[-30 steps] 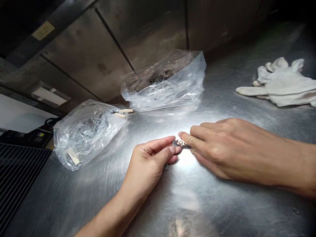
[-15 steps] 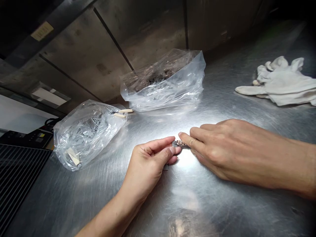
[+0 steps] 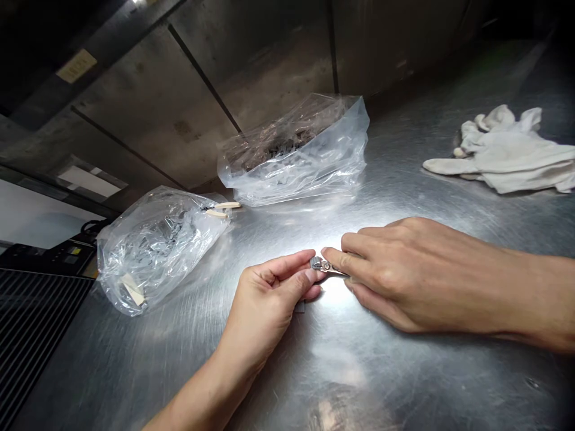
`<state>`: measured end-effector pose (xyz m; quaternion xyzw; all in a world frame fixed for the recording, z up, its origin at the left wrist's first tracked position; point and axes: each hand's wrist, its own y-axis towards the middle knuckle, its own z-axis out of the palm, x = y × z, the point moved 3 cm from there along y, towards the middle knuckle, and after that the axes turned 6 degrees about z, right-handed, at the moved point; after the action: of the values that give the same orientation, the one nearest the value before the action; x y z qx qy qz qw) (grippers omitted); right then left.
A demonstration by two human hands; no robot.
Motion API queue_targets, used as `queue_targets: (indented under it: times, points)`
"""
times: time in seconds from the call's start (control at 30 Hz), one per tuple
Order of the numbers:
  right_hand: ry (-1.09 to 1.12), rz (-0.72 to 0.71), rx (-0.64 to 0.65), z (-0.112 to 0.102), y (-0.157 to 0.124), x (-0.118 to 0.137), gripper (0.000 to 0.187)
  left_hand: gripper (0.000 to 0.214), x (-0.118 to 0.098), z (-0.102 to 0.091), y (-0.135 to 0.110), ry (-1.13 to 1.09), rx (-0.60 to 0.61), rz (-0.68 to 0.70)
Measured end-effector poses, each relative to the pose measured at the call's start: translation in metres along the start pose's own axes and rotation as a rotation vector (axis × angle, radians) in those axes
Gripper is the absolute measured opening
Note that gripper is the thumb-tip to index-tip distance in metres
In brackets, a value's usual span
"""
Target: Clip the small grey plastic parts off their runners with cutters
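Left hand (image 3: 269, 290), forearm slanting, pinches small grey part (image 3: 315, 263) well in from back edge of tabletop (image 3: 404, 383); right hand (image 3: 395, 272), palm down, grips metal tool (image 3: 330, 268) at it.

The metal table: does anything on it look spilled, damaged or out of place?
Nothing looks spilled or plainly damaged. Slightly odd: a rumpled white glove lies off to the right, while the left hand and right hand are bare.

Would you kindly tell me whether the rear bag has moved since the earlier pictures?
No: against the upright wall seam, the rear bag keeps its place; the whole scene slides slightly left together, suggesting camera motion.
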<state>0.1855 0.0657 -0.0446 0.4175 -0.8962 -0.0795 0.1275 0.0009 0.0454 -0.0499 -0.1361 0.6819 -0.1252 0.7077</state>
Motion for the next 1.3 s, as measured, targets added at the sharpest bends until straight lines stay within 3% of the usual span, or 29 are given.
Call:
queue_targets:
  times: [0.53, 1.3]
  points:
    - [-0.074, -0.028, 0.022, -0.002, 0.002, 0.007, 0.010, 0.024, 0.001, -0.001, 0.000, 0.035, 0.022, 0.007]
    - [-0.138, -0.032, -0.006, -0.006, 0.000, 0.012, 0.013, 0.024, 0.001, 0.002, -0.002, 0.021, -0.004, 0.019]
